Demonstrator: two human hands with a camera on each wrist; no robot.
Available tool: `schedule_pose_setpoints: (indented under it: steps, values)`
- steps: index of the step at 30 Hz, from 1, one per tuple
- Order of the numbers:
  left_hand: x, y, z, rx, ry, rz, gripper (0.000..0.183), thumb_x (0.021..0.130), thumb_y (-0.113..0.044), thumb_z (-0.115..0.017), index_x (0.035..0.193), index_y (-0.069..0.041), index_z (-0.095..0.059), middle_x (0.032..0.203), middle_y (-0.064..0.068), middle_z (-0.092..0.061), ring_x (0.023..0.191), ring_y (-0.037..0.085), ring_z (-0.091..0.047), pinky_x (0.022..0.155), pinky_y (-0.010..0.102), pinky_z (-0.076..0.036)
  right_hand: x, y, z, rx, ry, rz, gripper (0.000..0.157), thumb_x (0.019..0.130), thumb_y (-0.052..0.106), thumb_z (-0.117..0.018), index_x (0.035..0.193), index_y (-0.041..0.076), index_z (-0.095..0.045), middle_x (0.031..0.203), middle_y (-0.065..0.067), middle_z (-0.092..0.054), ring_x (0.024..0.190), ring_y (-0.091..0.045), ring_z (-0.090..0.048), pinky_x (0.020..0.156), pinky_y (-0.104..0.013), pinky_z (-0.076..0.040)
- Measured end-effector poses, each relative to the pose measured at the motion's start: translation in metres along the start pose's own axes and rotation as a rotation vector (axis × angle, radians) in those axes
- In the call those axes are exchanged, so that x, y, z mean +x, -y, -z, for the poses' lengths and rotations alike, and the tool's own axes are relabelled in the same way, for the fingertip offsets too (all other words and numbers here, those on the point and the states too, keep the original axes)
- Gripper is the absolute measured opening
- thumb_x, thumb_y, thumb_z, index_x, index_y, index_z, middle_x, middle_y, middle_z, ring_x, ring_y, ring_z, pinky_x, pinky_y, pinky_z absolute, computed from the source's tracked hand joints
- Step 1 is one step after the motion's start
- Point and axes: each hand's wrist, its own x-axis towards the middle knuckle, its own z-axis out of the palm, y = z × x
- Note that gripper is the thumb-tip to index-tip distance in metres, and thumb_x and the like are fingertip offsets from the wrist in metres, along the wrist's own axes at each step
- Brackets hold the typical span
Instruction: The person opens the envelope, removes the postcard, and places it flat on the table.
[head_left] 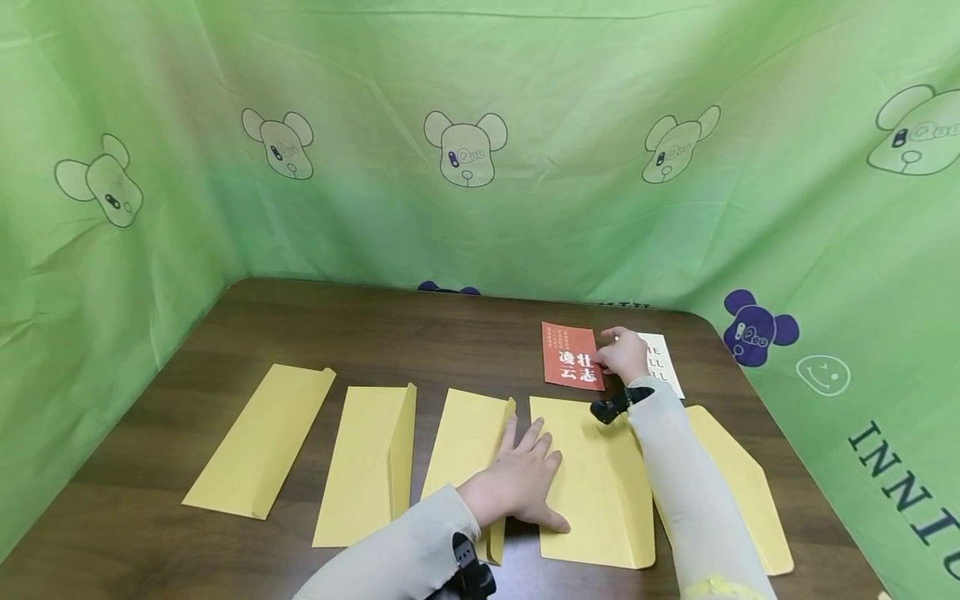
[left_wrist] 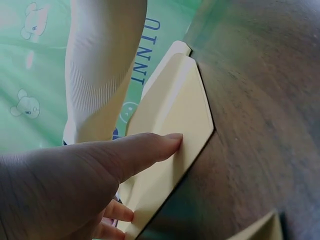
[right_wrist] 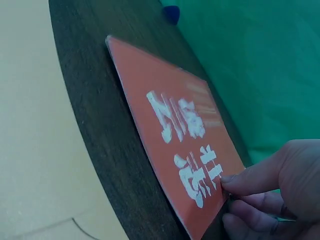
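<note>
With the left hand (head_left: 517, 479) spread on the yellow envelope (head_left: 588, 517), the right hand (head_left: 626, 357), which pinches the red card (head_left: 567, 354) at its edge, should lift gently.

Five envelopes (head_left: 258, 442) in a row on a table (head_left: 420, 333), left hand (head_left: 517, 479) over third and fourth from left, card (head_left: 566, 354) behind fourth, right hand (head_left: 627, 357) at its right edge, second card (head_left: 666, 362) farther right
</note>
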Motion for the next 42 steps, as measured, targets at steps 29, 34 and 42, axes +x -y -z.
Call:
schedule_pose_setpoints:
  steps: [29, 34, 42]
  values:
    - [-0.041, 0.047, 0.000, -0.250, -0.210, -0.074, 0.096, 0.085, -0.063, -0.066, 0.156, -0.010, -0.029, 0.162, 0.011, -0.025, 0.151, 0.031, -0.009, 0.116, 0.061, -0.012, -0.033, 0.019, 0.017, 0.120, 0.134, 0.097, 0.048, 0.089, 0.001, -0.063, 0.134, -0.009, -0.052, 0.096, -0.022, -0.065, 0.069, -0.025, -0.065, 0.058, -0.030, -0.057]
    - [-0.065, 0.067, -0.004, -0.304, -0.263, -0.009, 0.097, 0.086, -0.058, -0.067, 0.157, -0.008, -0.025, 0.162, 0.012, -0.024, 0.151, 0.033, -0.010, 0.115, 0.063, -0.013, -0.056, 0.032, 0.017, 0.153, 0.189, 0.215, 0.044, 0.090, 0.000, -0.063, 0.132, -0.010, -0.054, 0.090, -0.018, -0.065, 0.069, -0.034, -0.066, 0.060, -0.035, -0.058]
    - [-0.099, 0.080, -0.019, -0.323, -0.293, 0.028, 0.086, 0.086, -0.047, -0.067, 0.153, -0.004, -0.034, 0.157, 0.016, -0.034, 0.148, 0.039, -0.017, 0.112, 0.066, -0.017, -0.089, 0.044, 0.013, 0.238, 0.284, 0.297, 0.040, 0.089, -0.003, -0.064, 0.127, -0.013, -0.055, 0.086, -0.016, -0.066, 0.062, -0.027, -0.062, 0.054, -0.030, -0.054]
